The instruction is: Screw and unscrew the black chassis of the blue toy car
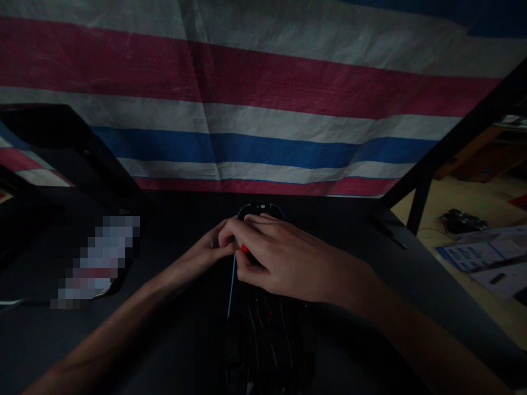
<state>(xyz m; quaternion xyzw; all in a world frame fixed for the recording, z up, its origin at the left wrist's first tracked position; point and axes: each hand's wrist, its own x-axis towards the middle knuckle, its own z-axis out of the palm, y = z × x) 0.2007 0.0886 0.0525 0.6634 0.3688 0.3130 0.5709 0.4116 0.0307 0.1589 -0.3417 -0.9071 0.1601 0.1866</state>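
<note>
A dark, elongated object [269,345] lies in the middle of the black table. Its front part is ridged, and a thin light-blue line runs along its edge up to a rounded far end [260,207]. My left hand [218,238] grips its far left edge, with the fingertips partly covered by my other hand. Over the top of it, my right hand [284,255] is closed with curled fingers. A small red piece [244,249] shows between its thumb and index finger. What lies under my right palm is hidden. The scene is very dim.
A dark stand [82,148] rises at the left, beside a pixelated flat item [99,263]. A thin pen-like tool [389,233] lies near the table's right edge. Behind hangs a striped sheet [263,115]. A dark frame post [420,203] stands at the right.
</note>
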